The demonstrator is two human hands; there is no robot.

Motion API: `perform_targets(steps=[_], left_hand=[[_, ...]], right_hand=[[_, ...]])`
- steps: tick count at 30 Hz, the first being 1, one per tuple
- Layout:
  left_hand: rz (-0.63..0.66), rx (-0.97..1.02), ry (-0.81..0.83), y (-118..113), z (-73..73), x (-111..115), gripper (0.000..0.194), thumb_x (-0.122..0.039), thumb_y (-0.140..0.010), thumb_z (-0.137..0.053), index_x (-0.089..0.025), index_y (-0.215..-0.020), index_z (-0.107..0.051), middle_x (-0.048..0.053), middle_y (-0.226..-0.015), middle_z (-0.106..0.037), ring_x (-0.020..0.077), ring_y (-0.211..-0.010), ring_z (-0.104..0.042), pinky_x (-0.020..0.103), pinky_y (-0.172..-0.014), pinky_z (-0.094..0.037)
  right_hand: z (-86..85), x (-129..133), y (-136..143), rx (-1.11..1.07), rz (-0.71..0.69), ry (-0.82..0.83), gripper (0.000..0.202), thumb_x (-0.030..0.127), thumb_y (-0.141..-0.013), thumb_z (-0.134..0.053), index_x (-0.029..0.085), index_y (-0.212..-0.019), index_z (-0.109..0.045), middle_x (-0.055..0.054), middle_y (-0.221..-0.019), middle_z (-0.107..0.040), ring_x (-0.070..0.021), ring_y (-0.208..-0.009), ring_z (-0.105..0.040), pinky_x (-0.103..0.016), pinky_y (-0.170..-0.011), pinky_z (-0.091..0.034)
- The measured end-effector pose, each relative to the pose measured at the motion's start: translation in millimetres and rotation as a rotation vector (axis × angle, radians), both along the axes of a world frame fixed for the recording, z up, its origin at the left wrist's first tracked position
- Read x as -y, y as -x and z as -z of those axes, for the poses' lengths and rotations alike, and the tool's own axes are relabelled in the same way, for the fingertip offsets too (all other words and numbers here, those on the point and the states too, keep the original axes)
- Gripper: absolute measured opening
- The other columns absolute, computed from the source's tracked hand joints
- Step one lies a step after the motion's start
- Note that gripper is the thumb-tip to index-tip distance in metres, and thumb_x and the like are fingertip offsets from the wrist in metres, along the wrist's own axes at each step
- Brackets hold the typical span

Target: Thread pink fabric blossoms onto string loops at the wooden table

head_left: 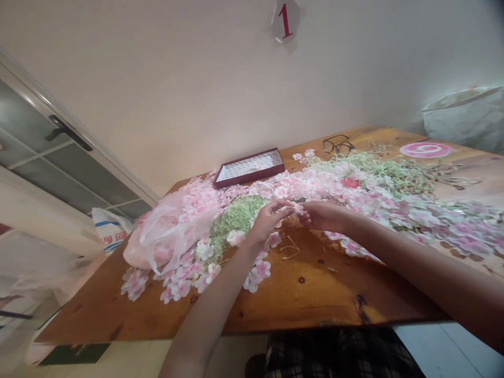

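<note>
My left hand [270, 219] and my right hand [321, 214] meet over the wooden table [291, 294]. Between their fingertips is a small pale pink artificial flower [298, 208], pinched from both sides; its underside is hidden. Loose pink and white artificial blossoms [307, 184] lie in a long heap just beyond my hands. Beside my left hand sits a pile of thin green plastic stems [232, 223], with several blossoms around it. A few pale stems [290, 249] lie on the wood below my hands.
A dark red shallow box [252, 173] stands by the wall. At the left is a plastic bag of pink blossoms [169, 231]. Farther right are glasses [338, 147], more green stems [401, 170], scissors [457, 181] and a round pink sign [426, 150]. A white sack [468, 113] stands behind.
</note>
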State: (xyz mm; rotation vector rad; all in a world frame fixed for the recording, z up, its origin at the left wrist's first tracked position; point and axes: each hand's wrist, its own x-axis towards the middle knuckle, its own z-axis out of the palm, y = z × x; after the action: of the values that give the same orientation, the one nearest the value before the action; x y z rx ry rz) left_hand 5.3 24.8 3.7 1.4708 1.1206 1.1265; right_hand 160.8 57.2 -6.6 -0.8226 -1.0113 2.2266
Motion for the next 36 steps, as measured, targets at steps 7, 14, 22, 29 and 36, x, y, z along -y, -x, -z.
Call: perform_targets(steps=[7, 14, 22, 29, 36], left_hand=[[-0.154, 0.033, -0.005, 4, 4.5, -4, 0.034, -0.034, -0.06, -0.063, -0.019, -0.089, -0.055, 0.002, -0.075, -0.059, 0.0138, -0.078, -0.054, 0.026, -0.075, -0.038], [-0.115, 0.085, 0.061, 3, 6.2, -5, 0.032, -0.036, -0.061, -0.062, -0.019, -0.088, -0.057, 0.004, -0.086, -0.059, 0.0146, -0.083, -0.054, 0.028, -0.079, -0.038], [-0.119, 0.009, 0.012, 8, 12.6, -9, 0.027, -0.039, -0.063, -0.059, -0.017, -0.079, -0.057, 0.003, -0.082, -0.057, 0.0143, -0.08, -0.052, 0.029, -0.077, -0.04], [-0.107, -0.021, 0.0, 7, 12.1, -8, 0.029, -0.038, -0.063, -0.058, -0.017, -0.083, -0.057, 0.005, -0.086, -0.057, 0.0164, -0.085, -0.052, 0.031, -0.079, -0.039], [-0.103, -0.074, -0.068, 5, 8.8, -6, 0.027, -0.039, -0.065, -0.056, -0.016, -0.08, -0.056, 0.003, -0.081, -0.056, 0.0146, -0.08, -0.053, 0.029, -0.076, -0.04]], right_hand=[[-7.3, 10, 1, 0.324, 0.186, -0.559, 0.026, 0.042, -0.074, -0.049, 0.017, -0.076, -0.055, -0.005, -0.08, -0.055, -0.0117, -0.07, -0.05, -0.021, -0.059, -0.04], [-13.4, 11, 1, 0.561, 0.265, -0.909, 0.028, 0.041, -0.071, -0.051, 0.015, -0.061, -0.052, 0.001, -0.055, -0.046, -0.0086, -0.052, -0.041, -0.021, -0.05, -0.032], [-14.0, 13, 2, 0.564, 0.266, -0.881, 0.026, 0.037, -0.072, -0.051, 0.015, -0.058, -0.05, 0.002, -0.054, -0.044, -0.0076, -0.05, -0.04, -0.021, -0.048, -0.032], [-10.7, 12, 1, 0.495, 0.256, -0.827, 0.027, 0.039, -0.069, -0.053, 0.015, -0.058, -0.049, 0.002, -0.055, -0.044, -0.0079, -0.052, -0.042, -0.021, -0.051, -0.033], [-13.8, 13, 2, 0.519, 0.256, -0.82, 0.032, 0.045, -0.066, -0.056, 0.015, -0.056, -0.049, 0.003, -0.052, -0.043, -0.0082, -0.051, -0.04, -0.022, -0.049, -0.03]])
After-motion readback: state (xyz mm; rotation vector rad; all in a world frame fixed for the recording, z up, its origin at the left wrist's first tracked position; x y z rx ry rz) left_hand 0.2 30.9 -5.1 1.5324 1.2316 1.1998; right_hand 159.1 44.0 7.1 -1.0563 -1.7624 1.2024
